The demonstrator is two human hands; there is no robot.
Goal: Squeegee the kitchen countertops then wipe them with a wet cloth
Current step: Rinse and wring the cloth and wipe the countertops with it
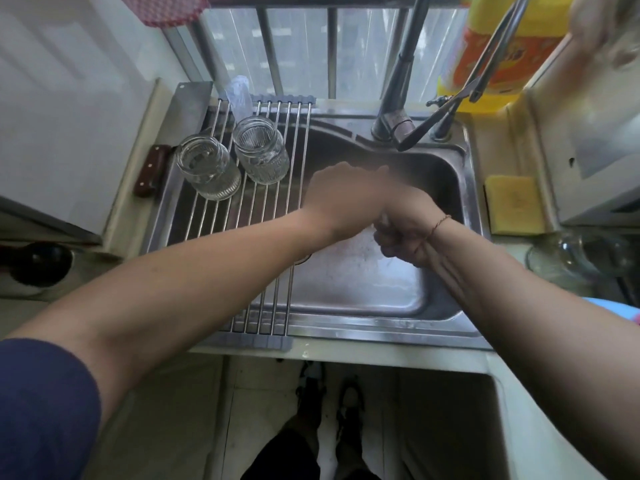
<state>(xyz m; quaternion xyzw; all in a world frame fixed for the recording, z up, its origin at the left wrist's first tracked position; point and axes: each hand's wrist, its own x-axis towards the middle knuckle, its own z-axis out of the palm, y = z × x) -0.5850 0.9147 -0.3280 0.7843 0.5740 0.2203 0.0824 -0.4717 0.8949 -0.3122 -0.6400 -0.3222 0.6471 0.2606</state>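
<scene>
1. Two hands meet over the steel sink, under the faucet.
2. Left hand lies across the right hand; right grip curled tight, but whether it clamps a cloth I cannot tell. Left grip hidden: cannot tell.
3. No cloth or squeegee plainly seen.
4. Two glass jars lie on the roll-up rack at left.
5. Yellow sponge on the tabletop, right of the sink; cleaver along the left edge.
</scene>
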